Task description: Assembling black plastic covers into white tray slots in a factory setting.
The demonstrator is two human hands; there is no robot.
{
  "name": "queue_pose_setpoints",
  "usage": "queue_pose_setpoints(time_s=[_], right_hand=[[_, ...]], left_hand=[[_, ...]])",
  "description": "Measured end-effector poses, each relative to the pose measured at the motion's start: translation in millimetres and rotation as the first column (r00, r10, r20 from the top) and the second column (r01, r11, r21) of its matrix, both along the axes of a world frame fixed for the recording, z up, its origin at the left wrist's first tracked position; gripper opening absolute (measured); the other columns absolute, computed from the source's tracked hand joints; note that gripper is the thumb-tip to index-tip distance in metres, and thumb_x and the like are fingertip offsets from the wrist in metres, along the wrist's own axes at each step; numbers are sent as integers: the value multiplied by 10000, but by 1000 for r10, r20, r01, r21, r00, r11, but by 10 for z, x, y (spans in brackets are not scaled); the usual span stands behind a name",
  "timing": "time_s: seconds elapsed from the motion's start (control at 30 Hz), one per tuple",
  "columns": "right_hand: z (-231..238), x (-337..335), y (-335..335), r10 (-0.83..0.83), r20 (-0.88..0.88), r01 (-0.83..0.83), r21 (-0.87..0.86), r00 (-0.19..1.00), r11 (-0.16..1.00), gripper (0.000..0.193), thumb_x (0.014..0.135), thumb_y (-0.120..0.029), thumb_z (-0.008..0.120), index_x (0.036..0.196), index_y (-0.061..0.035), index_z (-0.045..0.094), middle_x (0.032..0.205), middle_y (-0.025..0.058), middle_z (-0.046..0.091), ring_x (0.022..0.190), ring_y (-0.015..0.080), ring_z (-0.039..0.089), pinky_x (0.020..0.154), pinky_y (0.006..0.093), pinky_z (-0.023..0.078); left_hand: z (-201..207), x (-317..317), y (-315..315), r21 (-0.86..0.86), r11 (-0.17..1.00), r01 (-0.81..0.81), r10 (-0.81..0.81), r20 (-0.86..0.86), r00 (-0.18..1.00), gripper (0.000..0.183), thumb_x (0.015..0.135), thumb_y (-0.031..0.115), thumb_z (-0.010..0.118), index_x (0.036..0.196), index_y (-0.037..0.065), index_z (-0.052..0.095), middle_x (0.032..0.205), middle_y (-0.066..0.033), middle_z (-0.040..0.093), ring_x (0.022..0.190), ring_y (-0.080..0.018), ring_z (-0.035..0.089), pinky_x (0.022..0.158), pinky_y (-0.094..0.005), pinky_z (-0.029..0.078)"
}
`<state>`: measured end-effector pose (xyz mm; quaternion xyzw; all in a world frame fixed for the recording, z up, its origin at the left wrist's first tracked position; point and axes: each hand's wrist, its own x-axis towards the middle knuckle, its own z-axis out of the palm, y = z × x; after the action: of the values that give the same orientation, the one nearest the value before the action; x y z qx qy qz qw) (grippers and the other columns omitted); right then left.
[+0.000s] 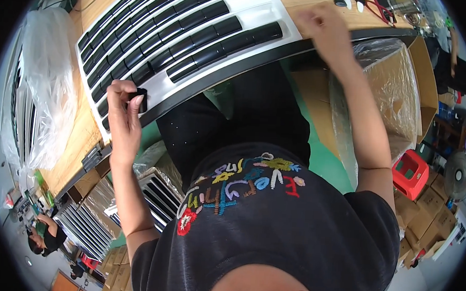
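Note:
On the table lies a white tray (266,13) with several slanting rows of glossy black cylinders (225,49). My left hand (123,108) is at the tray's near left corner, its thumb and fingers pinching a short black cylinder (142,103). Beside that piece, bare white tray shows in the nearest row. My right hand (326,32) hovers past the tray's right edge, over the wooden tabletop. Motion smears its bent fingers, so I cannot tell whether it holds anything.
Red-handled pliers (374,8) and small black and white pieces lie at the far right. A plastic-lined cardboard box (423,76) stands below the table's right side. Clear plastic sheeting (49,83) covers stacked trays at left. A red stool (410,175) stands right.

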<state>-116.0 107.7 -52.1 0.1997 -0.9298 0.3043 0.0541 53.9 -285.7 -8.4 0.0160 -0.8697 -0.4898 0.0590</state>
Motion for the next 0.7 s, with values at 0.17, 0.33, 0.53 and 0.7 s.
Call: queue_pose_setpoints(time_s=[0.17,0.33,0.53,0.7], right_hand=[[-227,-716,872,-198,-414,345,317,888,884,603,1072,-473,280,1030,34,603,930,119,650,879,178,615,852,297,464],[-310,-702,860,-208,-340,295,226,917,928,221,937,-225,628,1025,-24,606,913,162,666,839,368,629,729,402,501],[532,475,-292,52,272,80,-452,961,888,155,995,-130,573,1056,-5,641,878,0,634,785,62,559,718,222,456],[747,743,-616,291,224,-185,-398,930,898,57,970,-19,567,997,7,610,844,-5,568,764,68,506,719,194,428]], left_hand=[[10,-143,723,685,727,-48,48,18,999,269,925,-18,623,1165,26,510,995,-84,612,774,-115,571,701,-240,484],[-192,-277,1113,945,308,-108,-69,135,988,227,956,85,640,1172,28,598,948,-40,634,757,-78,541,691,-219,454],[-231,-346,1304,884,454,-114,-55,156,986,245,1007,166,569,1203,19,559,918,-40,588,754,-112,489,716,-242,418],[-218,-357,1260,870,491,-48,-159,144,977,224,996,174,599,1172,40,566,881,24,545,755,-36,499,691,-178,434]])
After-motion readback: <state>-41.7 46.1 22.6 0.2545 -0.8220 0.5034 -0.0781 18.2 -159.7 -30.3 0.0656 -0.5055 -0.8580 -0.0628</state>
